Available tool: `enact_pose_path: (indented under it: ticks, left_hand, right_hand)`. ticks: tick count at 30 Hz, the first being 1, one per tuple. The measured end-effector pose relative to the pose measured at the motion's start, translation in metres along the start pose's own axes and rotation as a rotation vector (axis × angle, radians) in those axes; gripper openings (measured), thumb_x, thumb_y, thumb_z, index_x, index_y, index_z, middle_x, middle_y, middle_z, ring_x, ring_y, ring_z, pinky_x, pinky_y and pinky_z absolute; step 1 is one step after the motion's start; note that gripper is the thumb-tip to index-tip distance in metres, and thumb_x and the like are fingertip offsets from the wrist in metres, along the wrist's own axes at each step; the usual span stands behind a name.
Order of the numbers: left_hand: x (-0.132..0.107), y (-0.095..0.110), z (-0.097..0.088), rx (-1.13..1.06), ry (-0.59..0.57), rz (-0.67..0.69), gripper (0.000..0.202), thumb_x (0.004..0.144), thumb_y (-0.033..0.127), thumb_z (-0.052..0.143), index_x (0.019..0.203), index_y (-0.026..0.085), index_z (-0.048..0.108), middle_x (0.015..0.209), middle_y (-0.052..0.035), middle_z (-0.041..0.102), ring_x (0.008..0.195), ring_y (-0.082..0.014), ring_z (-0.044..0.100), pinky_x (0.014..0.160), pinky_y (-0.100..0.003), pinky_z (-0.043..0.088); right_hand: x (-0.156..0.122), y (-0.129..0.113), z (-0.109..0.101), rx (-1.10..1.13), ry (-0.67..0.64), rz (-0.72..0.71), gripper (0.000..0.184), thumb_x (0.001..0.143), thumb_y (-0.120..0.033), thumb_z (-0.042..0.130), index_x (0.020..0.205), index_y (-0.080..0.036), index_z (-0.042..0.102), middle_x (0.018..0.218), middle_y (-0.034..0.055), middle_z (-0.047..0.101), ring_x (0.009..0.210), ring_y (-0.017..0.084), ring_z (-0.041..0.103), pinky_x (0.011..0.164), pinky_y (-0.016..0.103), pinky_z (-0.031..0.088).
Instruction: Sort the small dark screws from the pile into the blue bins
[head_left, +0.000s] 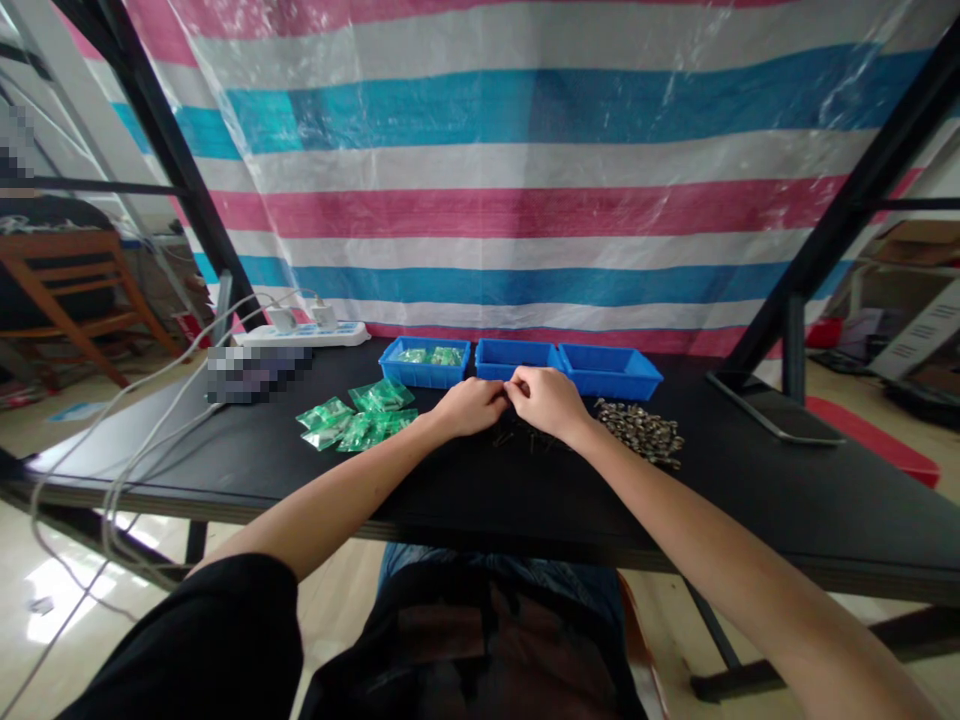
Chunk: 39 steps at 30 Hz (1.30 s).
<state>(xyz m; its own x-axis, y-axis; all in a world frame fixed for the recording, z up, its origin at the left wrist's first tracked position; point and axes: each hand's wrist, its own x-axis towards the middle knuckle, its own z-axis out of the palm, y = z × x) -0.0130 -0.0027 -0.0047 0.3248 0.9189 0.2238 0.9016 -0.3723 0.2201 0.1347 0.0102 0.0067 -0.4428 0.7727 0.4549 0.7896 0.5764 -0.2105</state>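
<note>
My left hand [472, 405] and my right hand [546, 398] meet over the middle of the black table, fingertips pinched together. Whatever lies between them is too small and hidden to make out. Under and beside the hands are a few thin dark pieces [502, 437]. To the right of my right hand spreads a pile of small metal parts [637, 432]. Left of my left hand lie several green-and-clear plastic packets [358, 418]. Behind the hands stand a blue bin [517, 352] and another blue bin [611, 372], side by side.
A third blue bin [426, 375] at the left holds similar packets. A white power strip [304, 334] with plugs and trailing cables lies at the back left. A dark phone-like device [774, 408] rests at the right. Striped sheeting [510, 210] hangs behind. A person sits far left.
</note>
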Motion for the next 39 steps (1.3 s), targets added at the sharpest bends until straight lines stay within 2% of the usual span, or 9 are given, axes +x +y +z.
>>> enact_pose_path:
  ticks: [4,11,18,25,29,33,39]
  left_hand:
    - [0.000,0.002,-0.003,0.028,0.007,-0.003,0.031,0.083,0.025,0.035,0.091,0.017,0.064,0.087,-0.0076,0.068,0.082,-0.0222,0.063,0.074,-0.032,0.047]
    - [-0.002,0.006,-0.009,0.039,0.008,-0.045,0.033,0.083,0.024,0.033,0.089,0.017,0.064,0.086,-0.0069,0.068,0.083,-0.0226,0.063,0.075,-0.033,0.047]
    - [-0.004,0.008,-0.014,0.030,0.006,-0.084,0.035,0.085,0.026,0.030,0.086,0.017,0.064,0.085,-0.0071,0.068,0.081,-0.0220,0.063,0.074,-0.032,0.047]
    - [-0.004,0.008,-0.012,0.017,0.027,-0.104,0.034,0.086,0.027,0.031,0.089,0.018,0.063,0.084,-0.0064,0.067,0.080,-0.0216,0.063,0.072,-0.031,0.047]
    - [-0.004,0.010,-0.012,0.010,0.025,-0.120,0.035,0.087,0.028,0.031,0.089,0.018,0.064,0.084,-0.0066,0.068,0.080,-0.0211,0.063,0.072,-0.030,0.047]
    - [-0.003,0.009,-0.010,-0.047,0.040,-0.091,0.034,0.085,0.026,0.032,0.082,0.017,0.064,0.080,-0.0061,0.067,0.076,-0.0196,0.063,0.073,-0.030,0.047]
    - [-0.001,0.008,-0.007,-0.138,0.065,-0.087,0.034,0.084,0.024,0.032,0.076,0.016,0.065,0.074,-0.0051,0.067,0.071,-0.0169,0.062,0.070,-0.027,0.046]
  right_hand:
    - [0.001,0.002,0.002,-0.003,-0.005,0.000,0.022,0.085,-0.029,0.045,0.077,-0.020,0.064,0.079,0.0041,0.067,0.075,0.019,0.060,0.059,0.026,0.033]
    - [0.003,0.005,0.004,-0.007,-0.036,-0.067,0.028,0.090,-0.022,0.036,0.086,-0.019,0.063,0.087,0.0066,0.068,0.082,0.019,0.061,0.065,0.025,0.035]
    - [0.004,0.003,0.002,-0.010,0.001,0.013,0.027,0.091,-0.031,0.038,0.088,-0.019,0.062,0.080,0.0050,0.068,0.075,0.018,0.061,0.059,0.025,0.033]
    - [0.004,0.007,0.004,0.069,0.042,-0.011,0.024,0.089,-0.035,0.042,0.089,-0.019,0.060,0.075,0.0033,0.066,0.067,0.016,0.059,0.056,0.023,0.032]
    - [0.003,0.004,0.004,0.032,0.025,-0.004,0.027,0.090,-0.038,0.041,0.085,-0.020,0.061,0.075,0.0039,0.066,0.068,0.017,0.059,0.056,0.024,0.031]
    - [0.004,0.003,0.004,-0.015,-0.019,-0.025,0.031,0.092,-0.035,0.037,0.080,-0.019,0.061,0.076,0.0055,0.066,0.071,0.018,0.060,0.057,0.025,0.030]
    - [0.005,0.000,0.003,-0.064,-0.039,-0.034,0.029,0.093,-0.031,0.035,0.086,-0.019,0.061,0.084,0.0074,0.067,0.076,0.021,0.061,0.058,0.026,0.030]
